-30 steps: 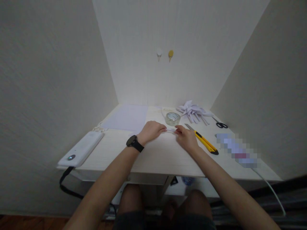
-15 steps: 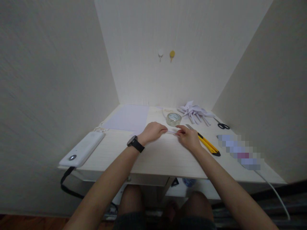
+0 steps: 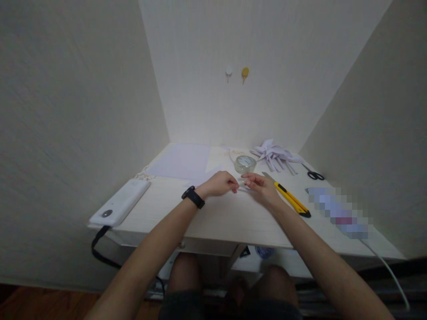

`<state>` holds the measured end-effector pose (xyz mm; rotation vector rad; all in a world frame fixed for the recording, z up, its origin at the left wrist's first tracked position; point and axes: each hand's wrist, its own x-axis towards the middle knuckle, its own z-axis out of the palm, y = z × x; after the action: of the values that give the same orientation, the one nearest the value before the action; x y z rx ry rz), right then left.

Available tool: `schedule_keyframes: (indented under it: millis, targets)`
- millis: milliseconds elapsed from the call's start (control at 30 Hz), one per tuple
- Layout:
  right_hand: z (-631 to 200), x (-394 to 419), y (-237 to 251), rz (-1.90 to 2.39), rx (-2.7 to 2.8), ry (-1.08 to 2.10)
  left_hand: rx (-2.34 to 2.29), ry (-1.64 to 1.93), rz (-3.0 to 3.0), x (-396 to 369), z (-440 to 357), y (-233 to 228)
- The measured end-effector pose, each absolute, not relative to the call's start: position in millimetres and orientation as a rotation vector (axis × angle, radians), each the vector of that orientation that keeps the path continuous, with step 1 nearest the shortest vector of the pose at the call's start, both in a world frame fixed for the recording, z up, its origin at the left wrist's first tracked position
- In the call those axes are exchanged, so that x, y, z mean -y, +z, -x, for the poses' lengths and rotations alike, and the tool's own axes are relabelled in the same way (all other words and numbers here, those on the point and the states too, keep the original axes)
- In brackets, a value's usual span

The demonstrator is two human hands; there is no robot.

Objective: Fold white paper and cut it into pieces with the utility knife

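Observation:
Over the middle of the desk, my left hand (image 3: 220,183) pinches the near end of a narrow white paper strip (image 3: 244,189). My right hand (image 3: 263,189) holds the strip's other end, with thumb and index fingertips slightly apart above it. Fingers hide much of the strip, so whether it is rolled or folded cannot be told. Just behind the hands lies a roll of clear tape (image 3: 245,165). A yellow utility knife (image 3: 292,200), blade out, rests to the right of my right hand. Under and behind my left wrist is a smaller paper piece (image 3: 208,176).
Large white paper sheets (image 3: 182,161) cover the back left. Several folded paper pinwheels (image 3: 271,153) are piled at the back right, beside black-handled scissors (image 3: 315,176). A white box-shaped device (image 3: 120,202) stands at the left edge; a blurred-out object (image 3: 336,213) with a cable lies right.
My fingertips have come slightly nearer each other, and the left hand's fingers have curled downward around the strip. The view has shifted a little; the desk items lie unmoved.

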<state>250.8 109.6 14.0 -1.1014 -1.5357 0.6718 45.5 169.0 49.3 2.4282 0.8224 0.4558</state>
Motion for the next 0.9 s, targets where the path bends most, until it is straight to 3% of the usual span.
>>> schedule_keyframes:
  millis: [900]
  targets:
    - [-243.2, -108.0, 13.3, 1.216, 1.614, 0.402, -0.821, 0.502, -2.353, -163.6, -48.3, 53.6]
